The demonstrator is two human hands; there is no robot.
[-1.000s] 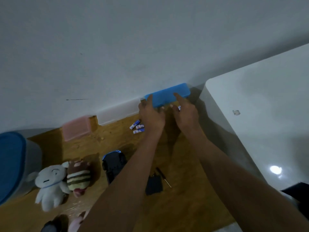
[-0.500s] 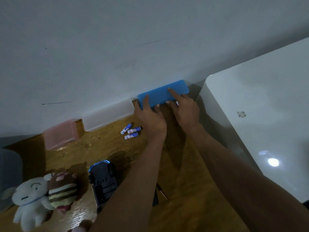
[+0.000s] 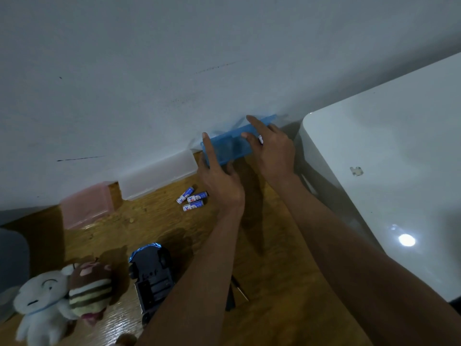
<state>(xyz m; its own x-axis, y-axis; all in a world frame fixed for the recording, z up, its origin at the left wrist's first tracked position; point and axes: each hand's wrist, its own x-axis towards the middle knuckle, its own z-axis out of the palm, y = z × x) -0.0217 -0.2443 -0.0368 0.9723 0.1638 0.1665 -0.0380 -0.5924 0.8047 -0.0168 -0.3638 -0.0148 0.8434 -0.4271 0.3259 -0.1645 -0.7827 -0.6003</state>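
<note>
Left hand [image 3: 219, 181] grips the left end of the blue box [image 3: 229, 148]: thumb runs up the end, fingers curl round the front edge. Right hand [image 3: 272, 151] is on the right half of the same box, index finger stretched straight along its lid [image 3: 270, 119], other fingers bent. One battery [image 3: 260, 140] is pinched in this hand, only its tip showing.

The blue box sits on the wooden floor [image 3: 262, 245], pushed against the wall [image 3: 174, 71], just left of the white cabinet [image 3: 399, 171]. The lid is blurred, can't tell how far it's open.

Boxes along the wall: 3 total. Blue, then 1 clear box [image 3: 159, 174] touching its left end, then 1 pink box [image 3: 86, 206] further left.

Loose batteries [image 3: 193, 198]: 3, lying together just left of the left wrist, near the clear box.

Nearer the camera: 1 dark toy car [image 3: 152, 275] lying upside down, 1 screwdriver [image 3: 240, 290] partly hidden under the left forearm.

Plush toys: 2, touching, a white plush [image 3: 42, 300] and a striped brown plush [image 3: 89, 290], left of the car.
</note>
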